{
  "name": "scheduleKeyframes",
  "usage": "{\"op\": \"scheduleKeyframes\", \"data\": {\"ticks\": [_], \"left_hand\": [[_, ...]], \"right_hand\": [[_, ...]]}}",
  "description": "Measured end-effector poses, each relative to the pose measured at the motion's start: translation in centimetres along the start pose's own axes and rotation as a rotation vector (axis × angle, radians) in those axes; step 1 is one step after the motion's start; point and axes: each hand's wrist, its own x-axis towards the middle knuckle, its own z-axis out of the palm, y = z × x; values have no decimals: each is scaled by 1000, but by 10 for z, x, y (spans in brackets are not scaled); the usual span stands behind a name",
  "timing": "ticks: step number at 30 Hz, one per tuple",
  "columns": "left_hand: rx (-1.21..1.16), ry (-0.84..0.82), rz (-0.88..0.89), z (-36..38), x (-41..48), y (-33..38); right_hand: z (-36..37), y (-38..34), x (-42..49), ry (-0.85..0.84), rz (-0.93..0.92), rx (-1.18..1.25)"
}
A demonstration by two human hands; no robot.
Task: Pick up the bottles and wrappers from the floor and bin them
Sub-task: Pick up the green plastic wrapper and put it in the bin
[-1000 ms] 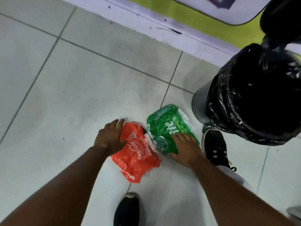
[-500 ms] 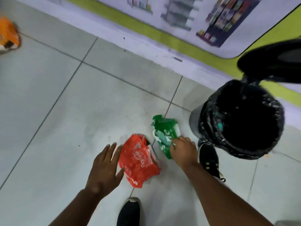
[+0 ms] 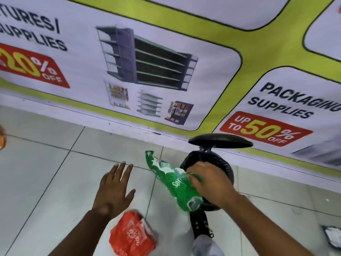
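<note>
My right hand (image 3: 208, 183) grips a green Sprite wrapper (image 3: 173, 182) and holds it in the air, right beside the black-lined pedal bin (image 3: 227, 170), whose lid (image 3: 220, 141) stands raised. My left hand (image 3: 114, 187) hovers open with fingers spread above the floor, holding nothing. A red Coca-Cola wrapper (image 3: 132, 235) lies on the tiles just below and right of my left wrist.
My black shoe (image 3: 200, 223) rests at the bin's base on its pedal side. An orange wrapper (image 3: 1, 137) shows at the left edge, a white one (image 3: 332, 237) at the right edge. A printed banner (image 3: 166, 61) covers the wall behind the bin.
My right hand has lifted the green wrapper off the floor up to the bin. My left hand has let go of the red wrapper and risen open; the view tilted upward.
</note>
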Motion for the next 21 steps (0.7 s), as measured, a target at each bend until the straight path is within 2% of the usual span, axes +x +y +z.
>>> {"op": "scheduleKeyframes", "data": {"ticks": [4,7,11,16,18,21], "left_hand": [[19,69,128,-35,43,27],[17,121,200,-54,74,45],[30,179,275,-69,101,67],[13,208,289,-70,107,76],[8,207,285,-65,106,75],[19,194,282,-59,102,70]], "right_hand": [[-69,19,-18,53,1,-99],[-92,37,-34,62,17,-154],[-99,64,-48,108,24,-254],[-91,99,-48,155,77,-335],[-82,116,-43,123,96,-361],[-64,139,-32,-26,172,-383]]}}
